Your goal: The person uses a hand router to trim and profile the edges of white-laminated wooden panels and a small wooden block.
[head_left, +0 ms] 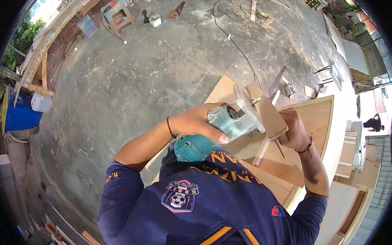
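My left hand (195,121) is wrapped around the body of a teal trim router (196,148), its thumb lying along the housing. The router is tilted on its side, and its clear plastic base (248,108) faces right. My right hand (293,130) grips a small brown wooden block (269,116) by its right end. The block sits close against the clear base; whether they touch everywhere I cannot tell. Below the block, a thin dark pointed piece (279,149) sticks out near my right fingers. The router bit is hidden.
Light plywood cabinet panels (312,114) stand below and right of my hands. A dark cable (239,47) runs over the concrete floor. A handsaw (177,10) and a stool (118,17) are at the far left. A blue drum (22,112) stands at the left edge.
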Tool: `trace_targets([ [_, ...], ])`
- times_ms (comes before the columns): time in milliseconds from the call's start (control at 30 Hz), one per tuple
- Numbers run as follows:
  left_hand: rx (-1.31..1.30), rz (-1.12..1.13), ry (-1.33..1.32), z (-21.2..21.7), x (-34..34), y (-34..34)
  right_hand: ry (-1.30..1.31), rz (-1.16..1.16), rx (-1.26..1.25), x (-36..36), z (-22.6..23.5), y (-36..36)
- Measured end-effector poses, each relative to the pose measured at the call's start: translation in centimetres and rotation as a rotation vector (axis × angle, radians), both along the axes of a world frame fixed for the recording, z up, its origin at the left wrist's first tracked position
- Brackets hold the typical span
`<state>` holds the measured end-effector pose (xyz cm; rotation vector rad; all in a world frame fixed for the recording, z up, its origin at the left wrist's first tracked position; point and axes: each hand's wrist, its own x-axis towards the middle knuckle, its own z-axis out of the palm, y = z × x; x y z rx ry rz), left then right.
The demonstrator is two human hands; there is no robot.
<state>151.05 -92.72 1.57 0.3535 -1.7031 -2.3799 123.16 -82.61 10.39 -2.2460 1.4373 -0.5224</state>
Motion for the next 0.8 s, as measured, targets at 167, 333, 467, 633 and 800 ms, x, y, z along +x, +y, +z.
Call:
trace_targets([
  [167,0.063,0.005,0.043,-0.4,0.0,0.7,0.057,-0.141,0.132,0.8,0.2,1.5],
  [333,0.08,-0.046,0.064,-0.8,-0.2,1.1,-0.057,-0.051,0.132,1.0,-0.1,2.1],
  [467,0.119,-0.093,0.083,-1.1,-0.1,1.6,-0.034,0.049,0.07,0.4,-1.0,2.7],
  [633,0.178,-0.133,0.096,-1.3,0.1,1.5,-0.098,0.056,0.085,0.3,-1.8,3.0],
  [800,0.204,-0.141,0.084,-1.2,0.2,1.3,-0.101,0.085,0.05,0.6,-1.5,2.9],
])
